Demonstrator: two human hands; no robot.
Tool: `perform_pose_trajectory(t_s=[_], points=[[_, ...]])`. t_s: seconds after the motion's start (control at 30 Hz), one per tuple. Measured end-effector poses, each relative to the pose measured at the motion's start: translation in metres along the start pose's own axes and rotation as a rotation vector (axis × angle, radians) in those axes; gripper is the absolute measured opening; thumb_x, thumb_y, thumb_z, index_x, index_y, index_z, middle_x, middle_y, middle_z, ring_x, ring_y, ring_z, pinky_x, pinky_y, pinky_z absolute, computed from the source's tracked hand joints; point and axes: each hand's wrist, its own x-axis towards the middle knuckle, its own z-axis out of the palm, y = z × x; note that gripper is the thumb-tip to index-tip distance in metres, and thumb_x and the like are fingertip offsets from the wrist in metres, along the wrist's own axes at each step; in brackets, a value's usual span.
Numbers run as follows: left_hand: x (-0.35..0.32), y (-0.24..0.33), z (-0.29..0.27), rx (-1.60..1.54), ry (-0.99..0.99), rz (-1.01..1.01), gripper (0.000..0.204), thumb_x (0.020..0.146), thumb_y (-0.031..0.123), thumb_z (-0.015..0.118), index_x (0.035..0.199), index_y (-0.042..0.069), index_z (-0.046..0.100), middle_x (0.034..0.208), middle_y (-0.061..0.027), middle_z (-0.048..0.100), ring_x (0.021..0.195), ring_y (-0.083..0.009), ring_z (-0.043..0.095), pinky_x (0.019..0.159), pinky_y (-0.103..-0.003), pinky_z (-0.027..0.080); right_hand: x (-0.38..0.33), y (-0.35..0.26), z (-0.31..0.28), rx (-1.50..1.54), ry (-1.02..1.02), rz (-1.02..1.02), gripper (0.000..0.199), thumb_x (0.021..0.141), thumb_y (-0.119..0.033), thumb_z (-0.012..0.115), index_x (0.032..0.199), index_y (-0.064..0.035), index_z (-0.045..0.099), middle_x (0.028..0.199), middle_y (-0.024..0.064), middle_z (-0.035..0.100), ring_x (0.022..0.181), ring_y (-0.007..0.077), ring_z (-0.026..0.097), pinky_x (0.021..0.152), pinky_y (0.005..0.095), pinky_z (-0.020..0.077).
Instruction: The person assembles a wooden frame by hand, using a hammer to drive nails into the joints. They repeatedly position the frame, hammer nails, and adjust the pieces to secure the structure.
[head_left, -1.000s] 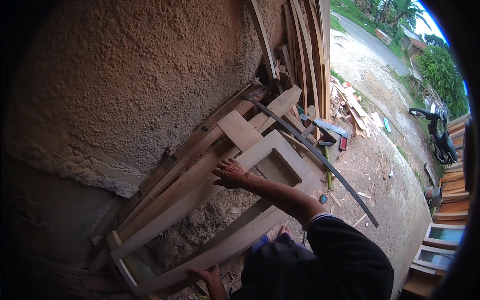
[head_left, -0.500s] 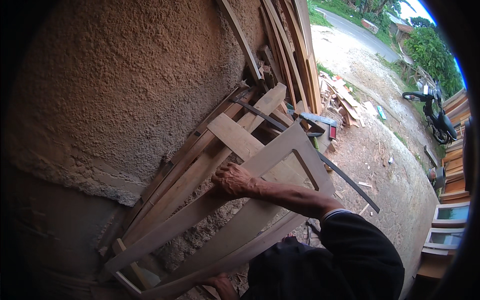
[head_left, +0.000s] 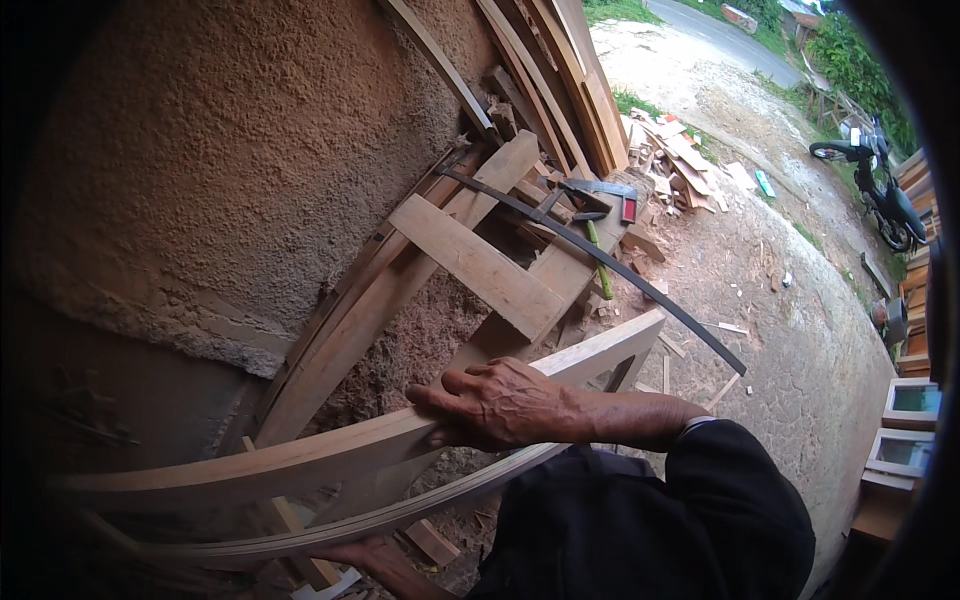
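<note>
Support the frame (head_left: pixel 330 452) at both rails, tilted on the near side of the timber (head_left: pixel 345 350) along the wall (head_left: pixel 250 200). Right hand (head_left: pixel 500 405): curled over the upper rail (head_left: pixel 600 349), closed on the wood with bent fingers. Left hand (head_left: pixel 365 555): set at the underside of the lower rail (head_left: pixel 400 508), with fingers mostly hidden; cannot tell how far closed. For good control, preferably share the load between both hands, match speeds and avoid twisting. Watch the far left end, lost in shadow; cannot tell whether clear of contact. Toward the right end, allow for the dark bar (head_left: pixel 640 278), slanting out past the crosspiece (head_left: pixel 480 265), and for the hammer (head_left: pixel 605 278) beside it. For freer room, favour the ground (head_left: pixel 790 330) beyond the bar, minding scattered scraps (head_left: pixel 680 165).
</note>
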Motion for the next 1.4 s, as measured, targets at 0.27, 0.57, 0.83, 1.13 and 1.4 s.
perform_pose_trajectory(t_s=[0.27,0.57,0.83,1.13,1.4], points=[[-0.023,0.118,0.062,0.160,-0.074,0.347,0.096,0.093,0.079,0.031,0.162,0.015,0.013,0.167,-0.0141,0.010,0.153,-0.0356,0.013,0.124,-0.052,0.014,0.037,-0.043,0.010,0.279,0.084,-0.121,0.070,0.104,-0.047,0.044,0.160,-0.0160,0.016,0.087,0.0146,0.057,0.068,0.0298,0.066,0.056,0.0416,0.0562],[0.006,0.198,0.134,0.592,-0.190,0.529,0.097,0.094,0.077,0.033,0.162,0.013,0.009,0.168,-0.0140,0.009,0.154,-0.0325,0.014,0.124,-0.047,0.014,0.083,-0.057,0.046,0.824,0.552,-0.109,0.068,0.107,-0.039,0.041,0.161,-0.0109,0.009,0.141,0.0280,0.048,0.114,0.0418,0.061,0.097,0.0479,0.0511],[0.133,0.137,0.182,1.268,-0.661,0.502,0.088,0.100,0.071,0.026,0.161,0.009,0.017,0.168,-0.0106,0.016,0.154,-0.0266,0.016,0.123,-0.039,0.017,0.095,0.026,0.074,1.235,0.945,0.278,0.069,0.105,-0.043,0.050,0.155,-0.0052,0.023,0.146,0.0188,0.044,0.134,0.0285,0.046,0.110,0.0395,0.0398],[0.225,0.000,0.212,1.853,-1.105,0.104,0.101,0.092,0.080,0.030,0.127,-0.010,0.059,0.123,-0.0353,0.062,0.124,-0.0466,0.057,0.101,-0.050,0.044,0.009,0.111,0.178,1.471,0.848,1.146,0.063,0.098,-0.053,0.059,0.136,-0.0071,0.039,0.120,0.0135,0.055,0.102,0.0257,0.061,0.076,0.0471,0.0584],[0.256,-0.112,0.235,2.074,-1.224,0.116,0.103,0.092,0.081,0.023,0.129,-0.008,0.060,0.129,-0.0370,0.057,0.127,-0.0519,0.051,0.104,-0.053,0.042,-0.016,0.150,0.245,1.289,0.791,1.368,0.063,0.097,-0.051,0.058,0.127,0.0031,0.046,0.109,0.0194,0.063,0.087,0.0303,0.068,0.070,0.0473,0.0590]])
